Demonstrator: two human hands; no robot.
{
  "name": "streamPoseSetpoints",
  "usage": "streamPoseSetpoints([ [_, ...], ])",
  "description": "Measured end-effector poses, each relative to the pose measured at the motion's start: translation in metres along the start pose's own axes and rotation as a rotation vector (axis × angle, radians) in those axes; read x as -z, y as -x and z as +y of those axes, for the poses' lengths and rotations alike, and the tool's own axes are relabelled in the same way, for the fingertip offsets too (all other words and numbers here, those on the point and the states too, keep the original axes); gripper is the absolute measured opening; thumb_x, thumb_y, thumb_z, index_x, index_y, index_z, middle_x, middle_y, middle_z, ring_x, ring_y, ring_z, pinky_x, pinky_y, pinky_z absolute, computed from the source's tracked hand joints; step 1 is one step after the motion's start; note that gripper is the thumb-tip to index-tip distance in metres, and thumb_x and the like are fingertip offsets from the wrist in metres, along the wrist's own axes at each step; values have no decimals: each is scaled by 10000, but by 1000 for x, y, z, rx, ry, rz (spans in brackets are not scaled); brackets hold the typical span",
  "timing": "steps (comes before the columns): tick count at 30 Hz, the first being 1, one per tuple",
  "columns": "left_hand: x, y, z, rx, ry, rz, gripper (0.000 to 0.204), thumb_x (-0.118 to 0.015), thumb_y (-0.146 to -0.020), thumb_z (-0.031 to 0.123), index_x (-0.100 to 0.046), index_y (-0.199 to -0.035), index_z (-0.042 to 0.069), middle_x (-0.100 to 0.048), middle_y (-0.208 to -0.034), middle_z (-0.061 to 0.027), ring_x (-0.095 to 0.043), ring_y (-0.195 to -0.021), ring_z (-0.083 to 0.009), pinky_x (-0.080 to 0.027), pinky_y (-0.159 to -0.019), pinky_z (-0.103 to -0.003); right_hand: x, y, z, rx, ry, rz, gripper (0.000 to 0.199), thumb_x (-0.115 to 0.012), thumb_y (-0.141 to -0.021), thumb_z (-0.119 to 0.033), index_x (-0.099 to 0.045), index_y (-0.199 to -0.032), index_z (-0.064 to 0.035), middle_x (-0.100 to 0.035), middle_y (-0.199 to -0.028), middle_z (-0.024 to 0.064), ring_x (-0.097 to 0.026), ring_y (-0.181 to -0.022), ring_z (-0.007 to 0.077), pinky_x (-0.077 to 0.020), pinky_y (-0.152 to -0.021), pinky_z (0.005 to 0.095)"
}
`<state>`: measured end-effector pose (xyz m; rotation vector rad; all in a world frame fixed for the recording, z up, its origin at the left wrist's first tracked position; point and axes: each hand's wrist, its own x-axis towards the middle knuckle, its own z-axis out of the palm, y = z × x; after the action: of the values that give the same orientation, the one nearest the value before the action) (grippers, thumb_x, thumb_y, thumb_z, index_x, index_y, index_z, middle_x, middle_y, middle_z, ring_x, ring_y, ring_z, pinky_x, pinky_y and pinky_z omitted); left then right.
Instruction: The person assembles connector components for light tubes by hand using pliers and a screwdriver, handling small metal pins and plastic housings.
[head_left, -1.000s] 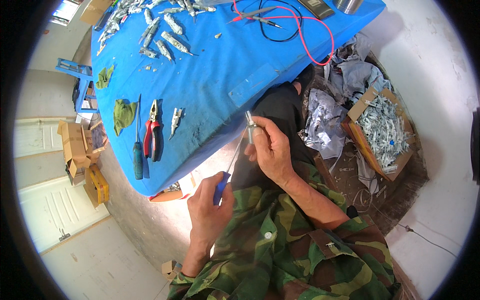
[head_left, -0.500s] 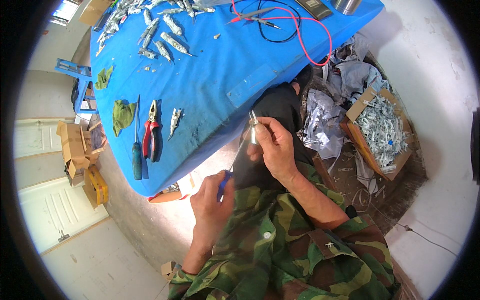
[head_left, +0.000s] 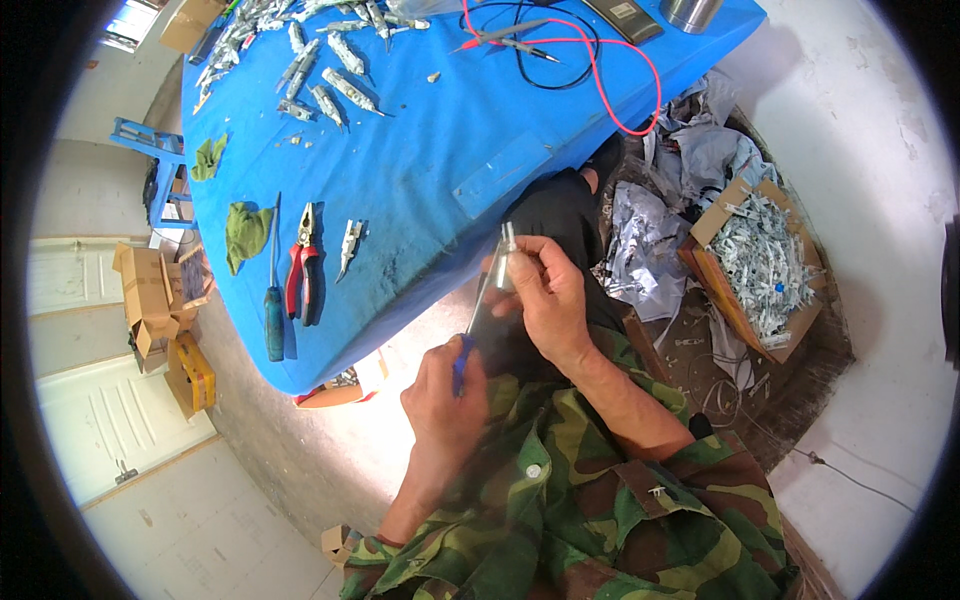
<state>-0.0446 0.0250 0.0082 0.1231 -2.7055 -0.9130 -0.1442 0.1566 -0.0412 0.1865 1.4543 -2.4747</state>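
Gripping a slim screwdriver with a blue handle and thin metal shaft (head_left: 470,325) in the left hand (head_left: 447,395), fingers curling tight around the handle, thumb lying along its top. Angling the shaft up and to the right from those fingers, its tip meeting the small silvery metal cylinder part (head_left: 506,262). Pinching that cylinder in the right hand (head_left: 545,295), thumb and forefinger pressing together on its lower half, the other fingers folding in behind; upper end of the cylinder sticking out above the fingertips. Holding both just off the near edge of the blue cloth-covered table (head_left: 430,150), above a dark-trousered lap.

Lying on the table, well to the left of the left fingers: red-handled pliers (head_left: 303,265), just beside them a second blue-handled screwdriver (head_left: 273,300), and a small silvery clip-like part (head_left: 350,243) to the right of the pliers. Crumpling further left, a green rag (head_left: 243,232). Scattering far above the fingers, many small silvery metal parts (head_left: 330,70), with red and black test leads (head_left: 600,70) curling nearby. Sitting on the floor to the right of the right fingers, an open cardboard box of similar silvery parts (head_left: 765,265), grey crumpled wrapping (head_left: 640,250) between box and hand.
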Motion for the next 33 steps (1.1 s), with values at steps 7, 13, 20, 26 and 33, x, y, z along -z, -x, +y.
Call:
streamPoseSetpoints([
  [7,3,1,0,126,90,35,215,-772,-886,17,-663,-1066,-22,-722,-862,-148,-703,-736,-177,-549,-666,-297,2,0,-4,-23,-54,2,286,-522,-1101,-242,-541,-1226,15,-706,-1069,129,-729,-778,160,-570,-607,239],
  [13,18,-4,-1,73,81,10,224,-784,-866,22,-674,-1057,-16,-714,-830,-120,-673,-694,-154,-527,-645,-276,4,-1,-2,-11,-57,-5,297,-506,-1106,-255,-533,-1237,10,-704,-1062,133,-731,-777,167,-577,-612,251],
  [20,28,-3,-3,48,91,-17,222,-792,-854,28,-687,-1045,-10,-721,-820,-110,-668,-677,-144,-520,-633,-269,2,-2,-1,-4,-62,-19,284,-515,-1104,-247,-541,-1238,3,-702,-1054,130,-730,-777,163,-576,-612,247],
  [26,24,-3,-7,63,145,-25,232,-781,-880,30,-673,-1078,-27,-721,-839,-100,-671,-713,-122,-530,-653,-265,1,0,-4,36,-19,-7,270,-518,-1102,-233,-562,-1238,-4,-708,-1042,121,-726,-779,154,-568,-607,241],
  [33,22,-1,-10,93,214,-6,240,-765,-907,32,-652,-1103,-50,-717,-894,-103,-679,-797,-122,-538,-727,-262,39,6,-49,271,61,141,251,-565,-1075,-176,-576,-1272,-21,-716,-1041,117,-700,-785,142,-559,-640,249],
])
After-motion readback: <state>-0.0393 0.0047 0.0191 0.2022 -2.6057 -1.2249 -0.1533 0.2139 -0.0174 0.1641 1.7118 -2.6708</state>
